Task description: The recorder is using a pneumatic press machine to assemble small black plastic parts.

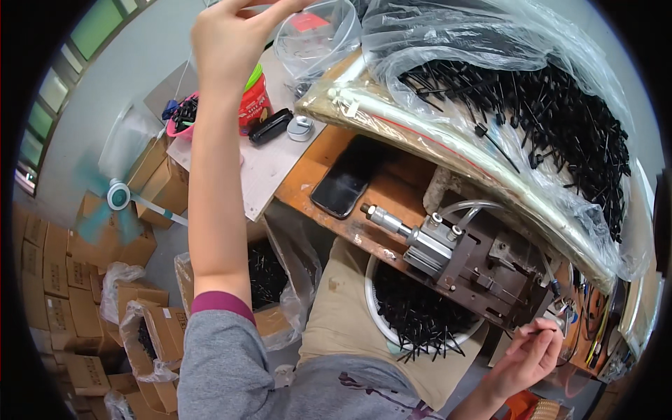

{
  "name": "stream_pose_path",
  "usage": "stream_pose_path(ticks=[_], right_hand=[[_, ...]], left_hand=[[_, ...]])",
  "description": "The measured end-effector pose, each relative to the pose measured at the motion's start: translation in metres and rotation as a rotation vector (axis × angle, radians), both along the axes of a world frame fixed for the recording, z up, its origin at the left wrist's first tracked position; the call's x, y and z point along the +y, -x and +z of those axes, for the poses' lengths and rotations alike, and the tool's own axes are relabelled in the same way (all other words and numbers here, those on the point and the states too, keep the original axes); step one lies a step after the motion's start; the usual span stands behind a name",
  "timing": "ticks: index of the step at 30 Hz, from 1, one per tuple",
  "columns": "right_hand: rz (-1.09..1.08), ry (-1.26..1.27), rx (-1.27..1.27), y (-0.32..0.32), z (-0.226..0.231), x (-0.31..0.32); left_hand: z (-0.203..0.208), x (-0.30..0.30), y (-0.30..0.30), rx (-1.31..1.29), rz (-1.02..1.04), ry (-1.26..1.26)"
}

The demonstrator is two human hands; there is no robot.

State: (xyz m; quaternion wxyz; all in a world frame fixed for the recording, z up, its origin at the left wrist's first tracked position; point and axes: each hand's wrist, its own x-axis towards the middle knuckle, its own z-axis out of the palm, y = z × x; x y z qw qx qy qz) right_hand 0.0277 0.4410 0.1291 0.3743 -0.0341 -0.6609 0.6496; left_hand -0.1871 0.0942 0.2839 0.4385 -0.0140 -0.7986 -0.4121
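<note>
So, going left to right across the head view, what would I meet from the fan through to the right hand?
Fan → pink container → raised left hand → dark phone → silver cylinder → right hand.

From your head, a close, wide fisheye camera looks down on your left hand [234,38], right hand [526,355] and the bench [402,187] between.

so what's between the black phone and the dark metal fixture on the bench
A silver cylinder lies between the black phone and the dark metal fixture, its narrow end toward the phone; the head view shows this.
</note>
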Motion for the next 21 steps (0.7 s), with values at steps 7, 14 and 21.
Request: stream_pose_path(ticks=[7, 14, 21], right_hand=[[0.009, 0.003, -0.095, -0.010, -0.006, 0.019], [0.094, -0.023, -0.117, -0.017, -0.006, 0.014], [0.106, -0.018, -0.229, -0.021, -0.011, -0.003]], left_hand=[[-0.096, -0.050, -0.018, -0.397, -0.080, 0.111], [-0.183, -0.047, 0.020, -0.550, -0.185, 0.373], [-0.238, -0.024, 0.113, -0.057, -0.166, 0.579]])
